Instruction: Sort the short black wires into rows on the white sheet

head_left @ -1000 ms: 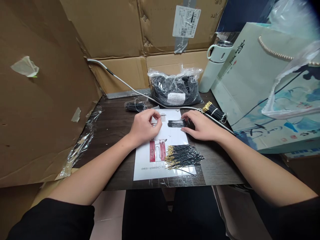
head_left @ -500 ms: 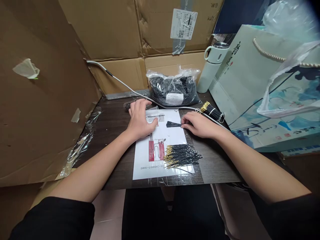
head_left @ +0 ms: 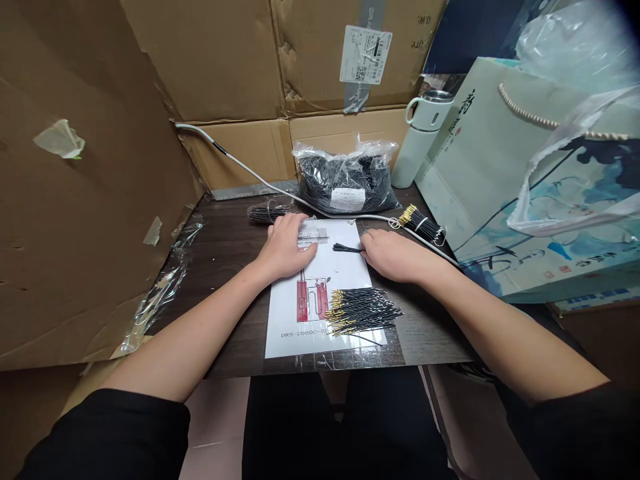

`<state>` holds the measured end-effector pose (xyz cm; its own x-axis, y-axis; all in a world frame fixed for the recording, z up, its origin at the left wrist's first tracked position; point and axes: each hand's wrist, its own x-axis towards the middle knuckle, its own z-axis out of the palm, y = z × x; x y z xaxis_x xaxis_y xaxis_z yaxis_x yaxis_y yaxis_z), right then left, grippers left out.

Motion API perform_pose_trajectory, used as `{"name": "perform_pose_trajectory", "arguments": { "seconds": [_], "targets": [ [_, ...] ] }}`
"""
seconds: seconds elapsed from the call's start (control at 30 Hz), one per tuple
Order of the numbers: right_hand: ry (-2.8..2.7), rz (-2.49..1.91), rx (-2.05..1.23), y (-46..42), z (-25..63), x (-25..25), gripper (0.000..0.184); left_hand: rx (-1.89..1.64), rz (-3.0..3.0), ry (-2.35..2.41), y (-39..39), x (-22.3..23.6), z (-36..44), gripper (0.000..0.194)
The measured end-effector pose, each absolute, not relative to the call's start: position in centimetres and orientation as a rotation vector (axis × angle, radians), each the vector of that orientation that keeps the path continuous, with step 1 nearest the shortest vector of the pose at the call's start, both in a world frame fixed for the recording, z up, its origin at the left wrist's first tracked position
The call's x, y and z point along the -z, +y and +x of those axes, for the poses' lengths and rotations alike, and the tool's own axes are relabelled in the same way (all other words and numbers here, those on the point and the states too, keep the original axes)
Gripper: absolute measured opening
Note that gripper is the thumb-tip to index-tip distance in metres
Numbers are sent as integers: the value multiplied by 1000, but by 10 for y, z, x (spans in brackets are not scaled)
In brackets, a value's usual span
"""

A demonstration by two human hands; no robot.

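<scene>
My right hand (head_left: 389,255) pinches a small bunch of black wires (head_left: 346,247), whose ends point left over the paper sheet (head_left: 287,337). My left hand (head_left: 286,248) rests at the sheet's upper left, thumb apart from the fingers. Beside its fingers lies a clear plastic piece (head_left: 315,235) with markings; whether the fingertips press on it is hard to tell. Nearer me, a loose pile of black wires (head_left: 364,310) with gold-coloured ends on the left covers the sheet's lower right. The sheet carries a red printed drawing and lettering.
Behind my hands sit a plastic bag of black wires (head_left: 347,177) and a grey cable (head_left: 250,175). A tied wire bundle (head_left: 423,223) lies right, another bundle (head_left: 270,213) left. A pale flask (head_left: 423,137) and paper bag (head_left: 480,167) stand right. Cardboard (head_left: 90,220) walls the left.
My left hand has lowered, its fingers now closer together and flatter. The bunch in my right hand looks narrower, its ends less fanned out. The view has shifted slightly.
</scene>
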<state>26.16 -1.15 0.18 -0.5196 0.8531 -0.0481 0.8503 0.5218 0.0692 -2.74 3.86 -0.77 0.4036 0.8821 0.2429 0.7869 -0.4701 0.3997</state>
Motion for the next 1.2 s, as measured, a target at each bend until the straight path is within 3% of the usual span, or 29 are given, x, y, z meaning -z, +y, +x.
{"name": "perform_pose_trajectory", "arguments": {
  "seconds": [0.27, 0.8, 1.2],
  "targets": [
    [2618, 1550, -36, -14, 251, 2, 38, -634, 2435, 1466, 39, 12, -26, 55],
    [2684, 1546, 126, -9, 260, -3, 27, -609, 2470, 1277, 26, 10, -20, 53],
    [2701, 1489, -10, -13, 235, -10, 32, -599, 2499, 1135, 14, 12, -7, 58]
  ]
}}
